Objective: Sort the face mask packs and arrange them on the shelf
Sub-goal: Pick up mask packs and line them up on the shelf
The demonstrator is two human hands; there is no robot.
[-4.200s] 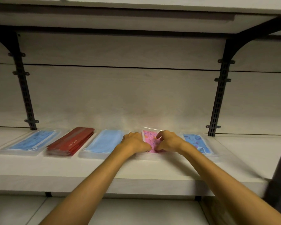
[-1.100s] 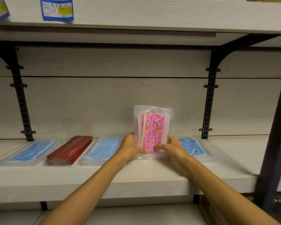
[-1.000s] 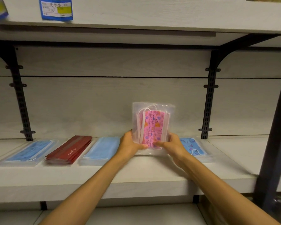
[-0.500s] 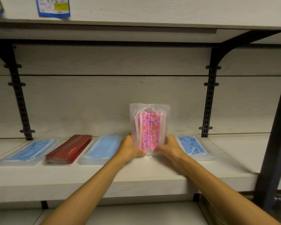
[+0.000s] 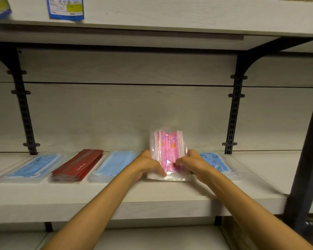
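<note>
The left hand (image 5: 148,166) and right hand (image 5: 193,164) grip a clear plastic pack of pink patterned face masks (image 5: 168,152) by its sides, tilted up on the pale wooden shelf (image 5: 152,193), between a plain blue mask pack (image 5: 114,164) and a patterned blue one (image 5: 215,162).

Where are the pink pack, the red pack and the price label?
pink pack (image 5: 170,150): head view, printed middle.
red pack (image 5: 79,166): head view, top face.
price label (image 5: 65,7): head view, centre of the upper-shelf sticker.
</note>
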